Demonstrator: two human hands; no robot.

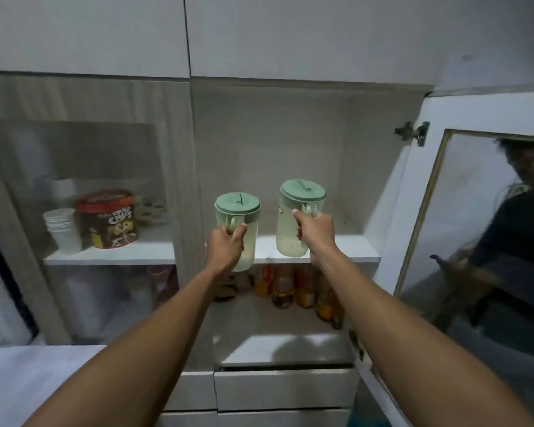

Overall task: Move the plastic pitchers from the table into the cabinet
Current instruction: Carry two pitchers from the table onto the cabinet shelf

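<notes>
Two clear plastic pitchers with pale green lids are held up in front of the open cabinet. My left hand [227,245] grips the handle of the left pitcher [239,220], whose base hangs just in front of the shelf's front edge. My right hand [315,231] grips the handle of the right pitcher [290,223], which is slightly higher and over the white upper shelf [352,249]. Both pitchers are upright and look empty.
The cabinet door [475,241] stands open to the right, its glass reflecting a person. Several orange bottles [293,288] stand on the lower shelf. Behind the closed left glass door are a Choco Chips tub [108,218] and stacked white cups [62,229]. Drawers [284,389] sit below.
</notes>
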